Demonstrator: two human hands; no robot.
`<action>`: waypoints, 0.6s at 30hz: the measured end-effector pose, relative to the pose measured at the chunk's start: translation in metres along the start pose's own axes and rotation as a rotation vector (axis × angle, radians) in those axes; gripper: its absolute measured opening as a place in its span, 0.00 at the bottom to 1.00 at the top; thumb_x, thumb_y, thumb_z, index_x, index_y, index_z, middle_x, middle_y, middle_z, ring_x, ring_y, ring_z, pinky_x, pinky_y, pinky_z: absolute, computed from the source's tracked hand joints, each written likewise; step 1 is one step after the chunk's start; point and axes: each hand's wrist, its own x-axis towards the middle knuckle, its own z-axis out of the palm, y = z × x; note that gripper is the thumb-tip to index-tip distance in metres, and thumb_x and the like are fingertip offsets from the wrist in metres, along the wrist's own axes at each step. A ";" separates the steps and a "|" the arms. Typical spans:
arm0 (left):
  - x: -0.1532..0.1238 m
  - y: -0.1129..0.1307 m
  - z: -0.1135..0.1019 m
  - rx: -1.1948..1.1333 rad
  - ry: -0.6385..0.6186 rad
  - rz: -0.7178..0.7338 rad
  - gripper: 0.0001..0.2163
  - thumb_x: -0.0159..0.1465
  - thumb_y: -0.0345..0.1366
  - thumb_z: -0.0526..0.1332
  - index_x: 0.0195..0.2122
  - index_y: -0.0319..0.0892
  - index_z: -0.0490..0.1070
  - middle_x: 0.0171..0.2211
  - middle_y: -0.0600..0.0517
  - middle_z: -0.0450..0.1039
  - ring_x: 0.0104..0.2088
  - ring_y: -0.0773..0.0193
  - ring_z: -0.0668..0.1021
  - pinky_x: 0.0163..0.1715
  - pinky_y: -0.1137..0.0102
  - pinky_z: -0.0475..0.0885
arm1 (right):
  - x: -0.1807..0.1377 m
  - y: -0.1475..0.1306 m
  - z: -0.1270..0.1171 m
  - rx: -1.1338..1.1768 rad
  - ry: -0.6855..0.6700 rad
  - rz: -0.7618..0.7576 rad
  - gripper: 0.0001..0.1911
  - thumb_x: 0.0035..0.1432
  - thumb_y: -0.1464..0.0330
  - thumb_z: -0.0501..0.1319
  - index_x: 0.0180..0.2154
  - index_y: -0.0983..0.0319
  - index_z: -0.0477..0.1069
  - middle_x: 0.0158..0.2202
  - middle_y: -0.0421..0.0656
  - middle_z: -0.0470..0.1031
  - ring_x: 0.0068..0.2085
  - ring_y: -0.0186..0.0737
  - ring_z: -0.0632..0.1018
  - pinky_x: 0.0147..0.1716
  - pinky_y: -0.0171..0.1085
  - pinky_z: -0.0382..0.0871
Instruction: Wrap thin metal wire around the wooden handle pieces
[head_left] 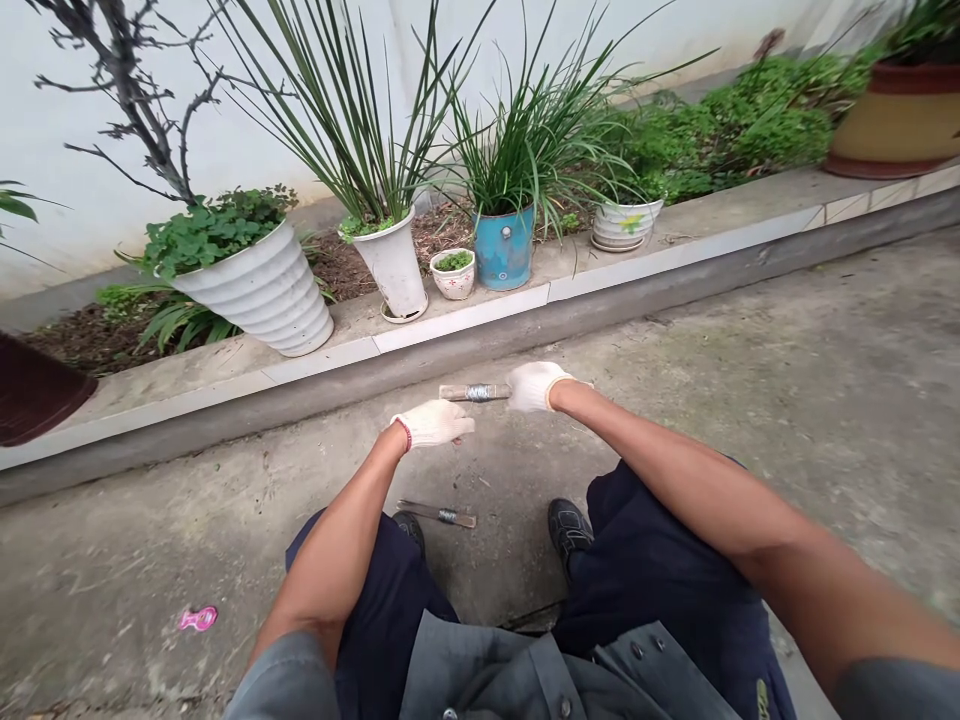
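White knitted gloves cover both hands. My right hand [534, 386] is closed around one end of a short wooden stick [453, 392] that has silvery wire [477, 393] wound about its middle. The stick points left, level above the concrete ground. Just below its free end is my left hand [431, 423], fingers stretched out to the right, with nothing visible in it. Whether it touches the stick, I cannot tell. A second wooden piece bound with wire [439, 514] lies on the ground by my left shoe, one end thin and dark.
A low tiled ledge [465, 325] runs across in front of me. On it stand several potted plants, including a ribbed white pot [259, 290], a tall white pot [391, 265] and a blue bucket [502, 250]. A pink object [198, 619] lies on the ground at left.
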 end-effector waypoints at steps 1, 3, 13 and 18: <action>0.000 -0.002 0.000 -0.024 0.005 -0.003 0.20 0.63 0.49 0.52 0.29 0.42 0.77 0.28 0.51 0.77 0.28 0.63 0.74 0.30 0.71 0.63 | 0.000 0.001 -0.002 -0.001 0.035 0.009 0.23 0.50 0.55 0.62 0.42 0.64 0.79 0.40 0.59 0.79 0.41 0.55 0.79 0.37 0.43 0.68; -0.001 -0.007 -0.002 -0.059 0.012 -0.012 0.19 0.63 0.49 0.53 0.29 0.42 0.77 0.29 0.51 0.78 0.30 0.62 0.74 0.31 0.71 0.64 | -0.001 0.002 -0.006 0.019 0.108 -0.008 0.22 0.52 0.52 0.60 0.39 0.61 0.78 0.37 0.53 0.79 0.38 0.49 0.79 0.33 0.38 0.66; 0.002 -0.030 -0.010 0.009 0.079 0.090 0.14 0.63 0.46 0.57 0.34 0.41 0.76 0.34 0.50 0.78 0.34 0.61 0.74 0.35 0.72 0.64 | -0.038 -0.002 -0.009 0.503 -0.265 -0.311 0.21 0.46 0.49 0.66 0.31 0.60 0.70 0.24 0.38 0.74 0.24 0.34 0.73 0.23 0.31 0.61; 0.005 -0.023 -0.010 0.227 0.176 0.012 0.20 0.66 0.47 0.49 0.29 0.41 0.75 0.30 0.47 0.76 0.27 0.62 0.71 0.28 0.69 0.59 | -0.033 -0.009 0.011 0.217 -0.415 -0.345 0.19 0.44 0.52 0.67 0.31 0.61 0.74 0.24 0.39 0.75 0.26 0.35 0.75 0.26 0.32 0.64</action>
